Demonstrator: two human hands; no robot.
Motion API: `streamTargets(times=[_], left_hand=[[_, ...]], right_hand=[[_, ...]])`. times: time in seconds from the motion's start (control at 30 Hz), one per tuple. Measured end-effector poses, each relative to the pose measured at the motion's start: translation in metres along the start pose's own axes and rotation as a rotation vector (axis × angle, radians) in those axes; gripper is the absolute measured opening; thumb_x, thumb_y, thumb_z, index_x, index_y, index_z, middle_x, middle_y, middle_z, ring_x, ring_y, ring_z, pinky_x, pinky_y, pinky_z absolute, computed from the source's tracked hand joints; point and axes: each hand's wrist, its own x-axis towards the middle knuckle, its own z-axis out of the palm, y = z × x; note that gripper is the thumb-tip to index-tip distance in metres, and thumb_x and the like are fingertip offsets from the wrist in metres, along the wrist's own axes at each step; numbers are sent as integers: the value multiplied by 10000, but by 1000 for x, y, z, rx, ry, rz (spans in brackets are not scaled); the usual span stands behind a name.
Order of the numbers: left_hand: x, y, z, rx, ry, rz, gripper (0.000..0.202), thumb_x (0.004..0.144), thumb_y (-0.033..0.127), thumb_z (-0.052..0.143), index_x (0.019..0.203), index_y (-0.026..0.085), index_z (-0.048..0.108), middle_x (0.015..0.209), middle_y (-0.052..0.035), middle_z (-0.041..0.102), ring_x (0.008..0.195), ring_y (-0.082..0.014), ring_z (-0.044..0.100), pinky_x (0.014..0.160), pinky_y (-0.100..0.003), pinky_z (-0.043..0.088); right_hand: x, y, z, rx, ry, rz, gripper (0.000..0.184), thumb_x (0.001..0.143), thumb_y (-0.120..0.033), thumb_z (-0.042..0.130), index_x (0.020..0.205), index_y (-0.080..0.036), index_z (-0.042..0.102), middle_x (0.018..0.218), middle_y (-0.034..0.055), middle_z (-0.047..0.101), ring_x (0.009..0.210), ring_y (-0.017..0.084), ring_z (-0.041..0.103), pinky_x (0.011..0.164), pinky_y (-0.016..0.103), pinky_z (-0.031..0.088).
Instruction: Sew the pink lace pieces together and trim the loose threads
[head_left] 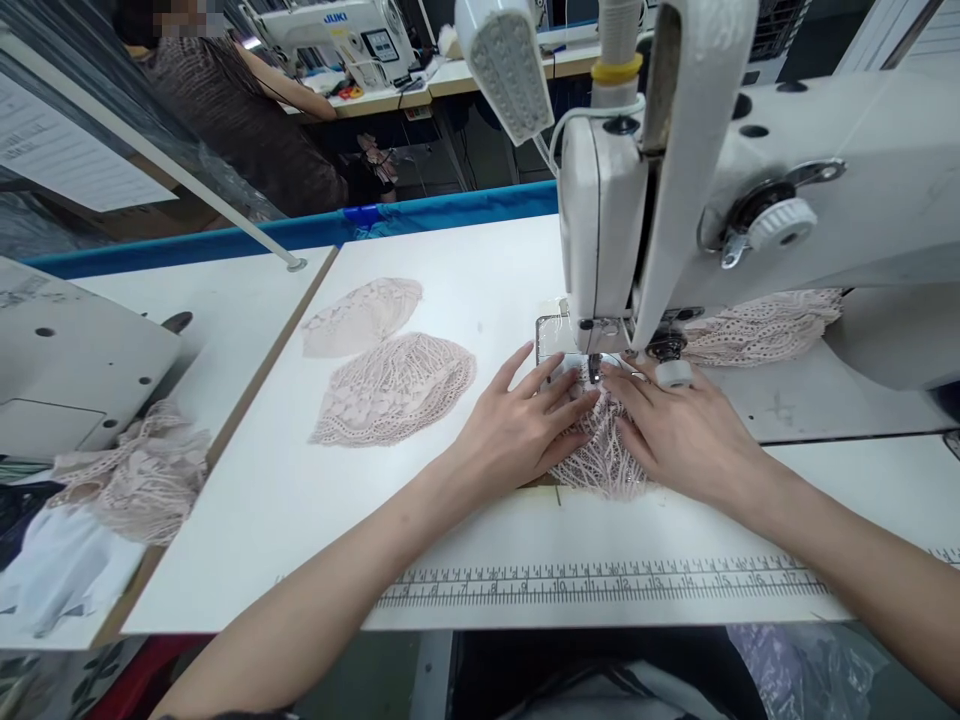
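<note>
A pale pink lace piece lies under the presser foot of a white sewing machine. My left hand rests on its left side, fingers stretched out and lying flat. On the right side, my right hand presses the lace with its fingers extended toward the foot; some fingertips are hidden behind the machine's parts. Left of my hands, a patterned lace cup piece lies flat on the table, with a plainer, sheerer piece just behind it.
More lace lies behind the needle area, under the machine arm. A printed ruler runs along the front of the white table. Bundled lace sits at the left beside another machine. Across the blue edge, a person sits near another sewing machine.
</note>
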Motion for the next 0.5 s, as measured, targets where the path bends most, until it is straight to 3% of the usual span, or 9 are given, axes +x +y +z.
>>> streamTargets(times=[0.33, 0.43, 0.5], left_hand=[[1, 1, 5, 48, 42, -10, 394, 966, 403, 467, 1279, 198, 589, 1266, -93, 644, 1300, -282, 493, 1113, -539, 348], [-1, 1, 4, 67, 167, 95, 327, 961, 350, 495, 1206, 177, 623, 1212, -81, 676, 1230, -239, 555, 1091, -484, 392], [-4, 3, 1, 30, 244, 219, 344, 952, 407, 501, 1121, 148, 653, 1152, -80, 701, 1117, -216, 618, 1025, -427, 458]], right_hand=[[1, 2, 1, 3, 10, -15, 426, 949, -215, 392, 1334, -62, 491, 1118, 141, 704, 1104, 276, 594, 1015, 480, 361], [1, 4, -3, 15, 33, -49, 383, 933, -171, 421, 1289, -79, 527, 1086, 132, 713, 1044, 259, 620, 954, 443, 408], [1, 5, -5, 40, 68, -83, 299, 912, -123, 448, 1166, -110, 606, 1047, 104, 724, 942, 227, 648, 864, 380, 449]])
